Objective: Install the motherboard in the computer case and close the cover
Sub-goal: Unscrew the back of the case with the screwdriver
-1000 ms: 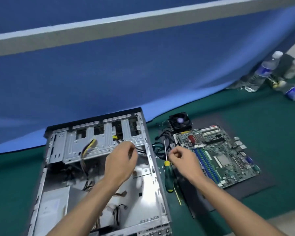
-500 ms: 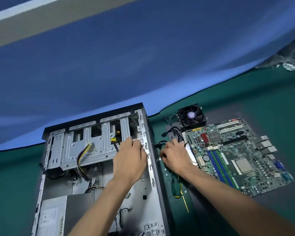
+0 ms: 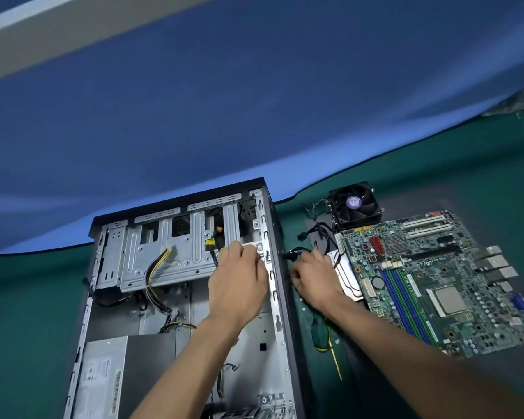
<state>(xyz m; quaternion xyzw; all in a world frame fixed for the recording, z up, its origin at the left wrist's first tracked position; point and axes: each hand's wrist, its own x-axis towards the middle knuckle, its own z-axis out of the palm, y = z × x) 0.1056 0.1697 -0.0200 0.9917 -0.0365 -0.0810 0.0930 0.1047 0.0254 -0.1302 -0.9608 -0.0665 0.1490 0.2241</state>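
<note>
Lying on a green tabletop (image 3: 28, 313), the open case (image 3: 176, 285) shows its bare metal inside, with a blue wall (image 3: 254, 116) behind it. A grey power box (image 3: 103, 379) sits in the near left corner of the case. Yellow and black wires (image 3: 156, 267) hang down from the metal rack (image 3: 164, 252) at the far end. A black fan (image 3: 355, 205) sits on the tabletop, right of the case and touching the far edge of the board (image 3: 436, 279). A green screwdriver (image 3: 320, 335) lies between the case and the board, partly hidden under the right arm. Black cables (image 3: 300, 252) lie in a small heap just past the right hand (image 3: 313, 273).

The board lies flat on a dark mat (image 3: 369, 367), right of the case and outside it. The right hand is just beside the board's left edge, between the board and the case wall. Its fingers are curled down by the black cables, but you cannot tell if it holds one. The left hand (image 3: 239, 276) is inside the case at the right wall, well apart from the board. Its fingers are bent onto the rack's near right corner, and what they hold, if anything, is hidden.
</note>
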